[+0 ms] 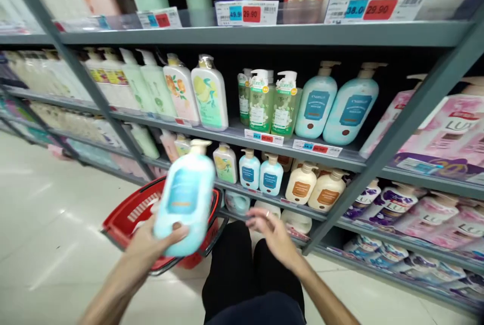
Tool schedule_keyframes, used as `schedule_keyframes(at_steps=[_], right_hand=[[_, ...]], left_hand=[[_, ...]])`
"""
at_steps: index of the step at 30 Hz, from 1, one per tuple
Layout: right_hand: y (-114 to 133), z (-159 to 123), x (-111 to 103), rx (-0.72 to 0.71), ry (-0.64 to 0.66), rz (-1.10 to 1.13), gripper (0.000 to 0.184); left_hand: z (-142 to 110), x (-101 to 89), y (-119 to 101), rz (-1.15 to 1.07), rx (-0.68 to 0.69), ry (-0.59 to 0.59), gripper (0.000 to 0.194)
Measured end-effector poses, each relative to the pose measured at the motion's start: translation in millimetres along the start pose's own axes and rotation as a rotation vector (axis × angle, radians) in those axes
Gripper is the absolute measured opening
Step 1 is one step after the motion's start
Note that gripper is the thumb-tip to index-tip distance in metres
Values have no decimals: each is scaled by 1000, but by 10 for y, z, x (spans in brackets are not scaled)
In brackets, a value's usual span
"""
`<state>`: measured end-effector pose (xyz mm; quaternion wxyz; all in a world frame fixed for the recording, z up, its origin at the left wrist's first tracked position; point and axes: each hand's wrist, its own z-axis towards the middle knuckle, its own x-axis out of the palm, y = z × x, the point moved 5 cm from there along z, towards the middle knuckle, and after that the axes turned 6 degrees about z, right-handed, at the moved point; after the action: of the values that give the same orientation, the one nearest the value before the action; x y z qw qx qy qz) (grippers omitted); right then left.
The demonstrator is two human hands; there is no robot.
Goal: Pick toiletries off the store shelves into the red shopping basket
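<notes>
A light blue pump bottle [191, 191] with a darker blue label and a cream pump top is held up by my left hand [161, 234], which grips its lower end. The bottle is slightly blurred and tilts a little to the right. Behind and below it stands a red shopping basket [130, 209], partly hidden by the bottle and my forearm. My right hand [272, 231] hovers over my lap, fingers loosely bent and apart, with a ring on one finger and nothing held. Two similar blue pump bottles [270, 176] stand on the lower shelf beyond it.
A grey shelf unit [264, 37] with several levels of pump bottles fills the view ahead. Larger blue bottles [350, 108], green bottles [285, 103] and pink packs [454, 123] stand on the middle shelf. An upright post [393, 123] slants at the right. Pale tiled floor [49, 244] lies left.
</notes>
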<state>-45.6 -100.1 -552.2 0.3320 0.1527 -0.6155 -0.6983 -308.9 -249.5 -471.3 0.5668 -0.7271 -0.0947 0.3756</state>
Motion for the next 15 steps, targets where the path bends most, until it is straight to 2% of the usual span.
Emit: schedule_keyframes(at_steps=[3, 6, 10, 15], right_hand=[[841, 252, 38, -139, 75, 108, 62], [1359, 245, -137, -198, 24, 96, 69], [1726, 36, -551, -255, -132, 34, 61], [1931, -145, -1006, -273, -282, 0, 58]], left_hand=[[-250, 629, -551, -231, 149, 144, 74], [-399, 1128, -951, -352, 271, 233, 78], [-521, 1635, -1276, -368, 349, 333, 76], [-507, 2068, -1562, -466, 441, 631, 61]])
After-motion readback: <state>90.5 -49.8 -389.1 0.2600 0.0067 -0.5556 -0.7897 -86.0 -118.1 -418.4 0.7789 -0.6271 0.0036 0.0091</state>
